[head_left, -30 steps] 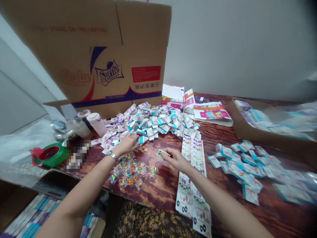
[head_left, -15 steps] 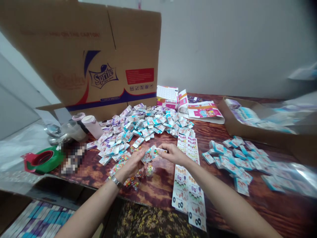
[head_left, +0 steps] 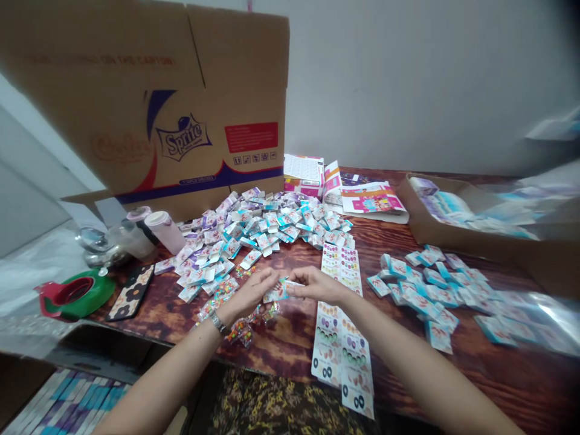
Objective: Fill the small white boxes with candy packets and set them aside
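Observation:
My left hand [head_left: 251, 293] and my right hand [head_left: 317, 285] meet above the wooden table [head_left: 299, 338]. Between their fingertips they pinch one small white and teal box [head_left: 277, 291], and a small packet of coloured beads shows at its right end. Under my left hand lies a heap of clear bead packets [head_left: 235, 314]. A big pile of small open boxes [head_left: 263, 229] spreads behind the hands. Sheets of round stickers [head_left: 342, 326] lie under my right forearm.
A large cardboard carton [head_left: 149, 109] stands at the back left. Closed teal boxes [head_left: 430, 290] lie at the right, before a shallow cardboard tray [head_left: 453, 229]. A green and red tape dispenser [head_left: 75, 293], a phone [head_left: 131, 291] and small bottles [head_left: 156, 229] sit at the left.
My left hand picked a small box from the pile and brought it to my right hand, which held a bead packet. Both hands now pinch the box together.

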{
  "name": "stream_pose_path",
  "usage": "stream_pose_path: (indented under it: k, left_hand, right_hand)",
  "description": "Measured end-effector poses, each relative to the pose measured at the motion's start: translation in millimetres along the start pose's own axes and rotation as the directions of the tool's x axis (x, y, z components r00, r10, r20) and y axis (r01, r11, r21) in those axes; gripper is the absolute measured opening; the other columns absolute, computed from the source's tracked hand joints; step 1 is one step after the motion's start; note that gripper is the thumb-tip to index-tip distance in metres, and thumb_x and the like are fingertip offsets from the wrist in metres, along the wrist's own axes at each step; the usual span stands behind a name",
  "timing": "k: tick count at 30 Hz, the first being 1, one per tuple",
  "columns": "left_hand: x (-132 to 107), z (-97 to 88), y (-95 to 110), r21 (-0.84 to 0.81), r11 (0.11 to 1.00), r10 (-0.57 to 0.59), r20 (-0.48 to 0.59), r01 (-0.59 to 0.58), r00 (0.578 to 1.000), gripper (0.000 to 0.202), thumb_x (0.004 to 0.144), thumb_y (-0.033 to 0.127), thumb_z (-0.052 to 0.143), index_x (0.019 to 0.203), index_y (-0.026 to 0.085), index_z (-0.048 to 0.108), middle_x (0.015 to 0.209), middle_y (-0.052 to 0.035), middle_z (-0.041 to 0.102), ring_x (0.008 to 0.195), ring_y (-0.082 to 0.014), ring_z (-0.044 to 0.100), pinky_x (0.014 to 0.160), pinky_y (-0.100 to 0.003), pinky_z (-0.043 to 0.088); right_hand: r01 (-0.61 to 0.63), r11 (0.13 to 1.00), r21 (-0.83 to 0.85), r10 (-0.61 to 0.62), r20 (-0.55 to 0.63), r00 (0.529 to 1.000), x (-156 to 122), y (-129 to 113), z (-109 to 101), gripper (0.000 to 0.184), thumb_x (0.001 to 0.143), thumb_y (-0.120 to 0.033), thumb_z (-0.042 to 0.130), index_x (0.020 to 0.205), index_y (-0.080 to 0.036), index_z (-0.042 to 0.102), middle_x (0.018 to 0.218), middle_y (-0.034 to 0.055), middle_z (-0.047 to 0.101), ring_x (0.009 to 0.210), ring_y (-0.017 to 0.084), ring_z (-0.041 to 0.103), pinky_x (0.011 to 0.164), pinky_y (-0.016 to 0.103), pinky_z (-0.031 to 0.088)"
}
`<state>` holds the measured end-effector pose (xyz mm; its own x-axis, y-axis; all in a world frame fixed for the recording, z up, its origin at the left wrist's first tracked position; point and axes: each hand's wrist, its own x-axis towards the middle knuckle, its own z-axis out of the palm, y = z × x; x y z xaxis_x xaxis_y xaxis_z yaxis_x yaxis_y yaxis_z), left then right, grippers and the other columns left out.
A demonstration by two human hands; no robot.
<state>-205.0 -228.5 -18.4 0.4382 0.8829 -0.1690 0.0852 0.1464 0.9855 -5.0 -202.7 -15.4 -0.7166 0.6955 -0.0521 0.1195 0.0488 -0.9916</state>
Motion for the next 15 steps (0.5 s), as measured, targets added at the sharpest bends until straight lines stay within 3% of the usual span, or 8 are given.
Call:
stream_pose_path:
  k: [4,6,10,13,15]
  left_hand:
    - [3.2,13.2,-11.6,-0.078,0.995,-0.069,-0.009,0.068,0.998,0.039,0.081,0.058,0.049,0.077,0.020,0.042,0.059,0.0077,0.042,0.037,-0.0050,0.039,0.032,-0.015,0.030]
    - [4.3,18.1,-14.7,-0.101,0.993,-0.064,-0.050,0.059,0.997,0.039,0.080,0.058,0.049,0.077,0.020,0.042,0.058,0.0083,0.041,0.035,-0.0041,0.038,0.031,-0.015,0.031]
    - [7.2,23.2,-16.9,-0.094,0.995,-0.039,-0.174,0.022,0.984,0.036,0.081,0.055,0.051,0.084,0.020,0.044,0.064,0.0078,0.045,0.035,-0.0038,0.039,0.031,-0.015,0.031]
    - [9.3,24.5,-18.7,0.032,0.999,0.049,-0.184,-0.044,0.982,0.031,0.085,0.050,0.047,0.092,0.020,0.049,0.071,0.0048,0.051,0.042,-0.0063,0.046,0.039,-0.019,0.040]
    - [8.4,24.5,-19.7,0.249,0.957,0.203,-0.215,-0.147,0.955,0.028,0.088,0.044,0.045,0.094,0.018,0.054,0.076,0.0008,0.056,0.058,-0.0107,0.055,0.054,-0.023,0.047]
  right_hand:
    - [-0.089,0.971,0.221,0.136,-0.208,0.969,-4.4,19.8,10.7,0.034,0.067,-0.042,0.073,0.079,-0.017,0.052,0.059,-0.0067,0.049,0.048,0.006,0.041,0.045,0.017,0.030]
    - [-0.082,0.951,0.299,0.151,-0.216,0.965,-9.7,23.1,12.2,0.033,0.068,-0.042,0.072,0.081,-0.018,0.053,0.064,-0.0056,0.052,0.049,0.006,0.043,0.046,0.017,0.033]
    - [-0.066,0.925,0.375,0.128,-0.143,0.982,-20.9,21.6,7.6,0.038,0.072,-0.037,0.069,0.104,-0.019,0.058,0.080,-0.0013,0.060,0.063,0.008,0.055,0.060,0.022,0.044]
    - [-0.078,0.936,0.343,0.153,-0.197,0.968,-22.5,24.1,7.0,0.035,0.072,-0.035,0.069,0.101,-0.017,0.060,0.072,-0.0017,0.061,0.059,0.009,0.055,0.059,0.022,0.044]
    - [-0.067,0.943,0.326,0.166,-0.289,0.943,-20.5,28.2,9.3,0.032,0.069,-0.033,0.070,0.096,-0.017,0.061,0.069,-0.0020,0.060,0.055,0.008,0.053,0.053,0.020,0.041]
